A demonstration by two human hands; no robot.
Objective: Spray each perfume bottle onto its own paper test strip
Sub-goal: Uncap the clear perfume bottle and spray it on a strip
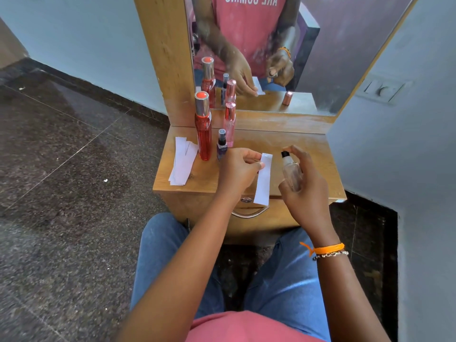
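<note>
item: left hand (pixel 238 169), centre of the frame, thumb and fingers pinched on the upper part of a paper test strip (pixel 263 178); the strip hangs lengthwise, its lower end over the front edge of the wooden dresser top (pixel 283 144).

item: right hand (pixel 304 183), just right of the strip, wrapped around a clear perfume bottle (pixel 292 172); the bottle is tilted, its black spray head at the upper end pointing toward the strip's top, a finger lying over the head. orange thread and a beaded bracelet on that wrist, lower right.

item: tall red bottle (pixel 203 127), silver collar and orange cap, upright on the dresser top, left of centre.

item: slim pink bottle (pixel 230 124), upright, just right of the red one and further back.

item: small dark bottle (pixel 222 144), capped, upright, in front of the pink one and just beside the left hand.

item: spare paper strips (pixel 182 161), a loose overlapping pile at the left edge of the dresser top, apart from the hands.

item: mirror (pixel 320 58), upper centre of the frame, reflecting bottles, both hands and a small copper-coloured cap on the surface; the cap itself cannot be made out outside the reflection.

item: drawer handle (pixel 249 213), metal, below the strip's lower end.
</note>
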